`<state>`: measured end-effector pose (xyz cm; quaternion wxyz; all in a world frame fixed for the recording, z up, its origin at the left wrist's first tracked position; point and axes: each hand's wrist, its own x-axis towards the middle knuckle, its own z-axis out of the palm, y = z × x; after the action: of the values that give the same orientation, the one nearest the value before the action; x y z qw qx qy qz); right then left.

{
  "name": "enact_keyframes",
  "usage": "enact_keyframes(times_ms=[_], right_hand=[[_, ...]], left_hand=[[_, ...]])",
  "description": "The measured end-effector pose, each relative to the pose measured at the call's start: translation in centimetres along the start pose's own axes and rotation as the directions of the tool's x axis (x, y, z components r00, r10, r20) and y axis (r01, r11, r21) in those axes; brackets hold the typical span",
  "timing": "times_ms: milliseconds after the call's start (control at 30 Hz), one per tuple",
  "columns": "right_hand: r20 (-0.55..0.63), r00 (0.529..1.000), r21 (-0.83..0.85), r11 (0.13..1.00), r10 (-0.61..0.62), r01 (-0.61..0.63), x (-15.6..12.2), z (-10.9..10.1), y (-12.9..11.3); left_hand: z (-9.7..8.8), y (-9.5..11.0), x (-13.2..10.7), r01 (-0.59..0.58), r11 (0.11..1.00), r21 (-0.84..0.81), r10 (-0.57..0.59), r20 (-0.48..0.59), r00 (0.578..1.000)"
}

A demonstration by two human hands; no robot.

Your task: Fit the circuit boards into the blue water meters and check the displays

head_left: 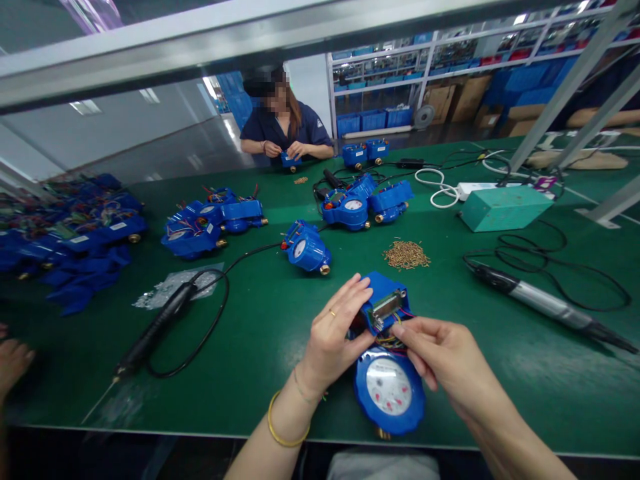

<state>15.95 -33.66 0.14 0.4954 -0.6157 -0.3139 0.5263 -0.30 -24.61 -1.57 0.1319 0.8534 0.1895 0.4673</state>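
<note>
A blue water meter (391, 390) with a white dial lies on the green bench near the front edge. Above it, its blue cover (386, 299) is tilted up, showing a circuit board and coloured wires. My left hand (334, 333) grips the cover's left side, fingers wrapped round it. My right hand (440, 357) pinches at the wires between cover and meter body.
An electric screwdriver (155, 327) with black cable lies left, another (545, 303) right. A pile of brass screws (406, 255), more blue meters (306, 248), a teal box (503, 208). A person (285, 127) works across the bench. Another hand (13, 363) at the left edge.
</note>
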Motion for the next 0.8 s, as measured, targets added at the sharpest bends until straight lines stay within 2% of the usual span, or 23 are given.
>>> enact_keyframes(times_ms=[133,333,600,800], right_hand=[[-0.006,1.000,0.024,1.000,0.005,-0.004,-0.3,-0.2,0.1],[0.081,0.996,0.030,0.999,0.024,-0.027,0.2,-0.7,0.5],[0.035,0.999,0.175,0.984,0.034,-0.040,0.2,-0.6,0.9],[0.033,0.999,0.096,0.995,-0.003,0.000,0.3,-0.6,0.9]], left_hand=[[-0.1,-0.1,0.0,0.024,0.999,-0.036,-0.024,0.005,1.000],[0.0,-0.2,-0.3,0.115,0.989,-0.096,-0.116,-0.005,0.993],[0.0,-0.3,0.0,0.091,0.990,-0.109,-0.090,0.014,0.996],[0.0,-0.2,-0.3,0.160,0.979,-0.126,-0.158,0.021,0.987]])
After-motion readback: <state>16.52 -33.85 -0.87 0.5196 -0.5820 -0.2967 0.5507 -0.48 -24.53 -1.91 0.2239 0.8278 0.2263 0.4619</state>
